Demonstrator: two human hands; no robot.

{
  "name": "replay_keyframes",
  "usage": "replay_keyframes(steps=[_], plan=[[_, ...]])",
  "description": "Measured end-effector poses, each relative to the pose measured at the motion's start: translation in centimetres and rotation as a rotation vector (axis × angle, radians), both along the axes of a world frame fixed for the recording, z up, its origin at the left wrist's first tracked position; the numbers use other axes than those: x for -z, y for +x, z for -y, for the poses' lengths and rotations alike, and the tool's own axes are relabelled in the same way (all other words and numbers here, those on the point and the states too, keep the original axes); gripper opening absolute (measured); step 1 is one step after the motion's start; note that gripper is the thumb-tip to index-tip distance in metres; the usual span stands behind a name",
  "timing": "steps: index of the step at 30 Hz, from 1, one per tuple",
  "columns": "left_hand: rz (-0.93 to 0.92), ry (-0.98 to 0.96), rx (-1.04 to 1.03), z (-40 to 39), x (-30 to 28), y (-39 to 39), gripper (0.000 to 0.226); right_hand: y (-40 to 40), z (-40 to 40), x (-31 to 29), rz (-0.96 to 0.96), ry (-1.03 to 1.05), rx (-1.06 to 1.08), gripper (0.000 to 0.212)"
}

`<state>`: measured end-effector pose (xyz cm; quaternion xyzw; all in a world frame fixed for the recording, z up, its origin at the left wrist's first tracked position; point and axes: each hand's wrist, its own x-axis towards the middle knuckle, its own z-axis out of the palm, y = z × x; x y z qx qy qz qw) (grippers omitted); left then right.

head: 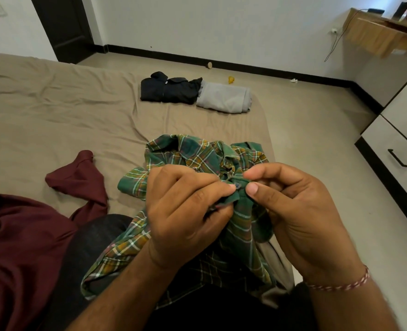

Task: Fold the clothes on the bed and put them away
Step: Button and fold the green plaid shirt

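1. Four garments were on show, and both hands were busy with one of them.
2. One green plaid shirt (197, 161) lay bunched at the near end of the bed (54, 111), spilling off the edge onto the person's lap at 6 o'clock.
3. One maroon garment (78, 180) sprawled unfolded at 9 o'clock of the plaid shirt, running off the picture's left edge.
4. Two folded pieces sat side by side and touching at 12 o'clock, far down the bed: one black folded garment (169, 90) and, at its 3 o'clock, one grey folded garment (224, 97).
5. The left hand (185, 211) was raised over the lap, knuckles up, fingers curled, thumb and forefinger pinching the shirt's front edge just beside a small button (238, 186).
6. The right hand (298, 211) faced it from 3 o'clock, palm turned inward, thumb and forefinger nipping the same edge from the other side, remaining fingers loosely curled.
7. One red-and-white thread bracelet (341, 285) circled the right wrist.
8. One white drawer unit (393, 149) with a black handle stood at 3 o'clock, off the bed.
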<state>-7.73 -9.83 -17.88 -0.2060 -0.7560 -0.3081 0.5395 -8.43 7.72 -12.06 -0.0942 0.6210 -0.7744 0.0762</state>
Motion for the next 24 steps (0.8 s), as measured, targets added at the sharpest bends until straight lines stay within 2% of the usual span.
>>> replay_keyframes(steps=[8, 12, 18, 24], plan=[[0.042, -0.024, 0.021, -0.3, 1.0, -0.5, 0.004, -0.1, 0.3, 0.9, -0.135, 0.089, 0.056, 0.024], [0.077, -0.013, 0.032, -0.9, 1.7, -0.6, 0.003, -0.2, 0.3, 1.1, -0.227, 0.145, 0.013, 0.023], [0.134, 0.053, -0.002, -0.9, 2.6, -1.2, 0.007, -0.6, 0.7, 2.3, -0.264, 0.187, -0.002, 0.038], [0.163, 0.071, 0.030, -0.1, 2.9, -1.7, 0.009, -0.6, 1.9, 4.1, -0.193, 0.086, 0.096, 0.052]])
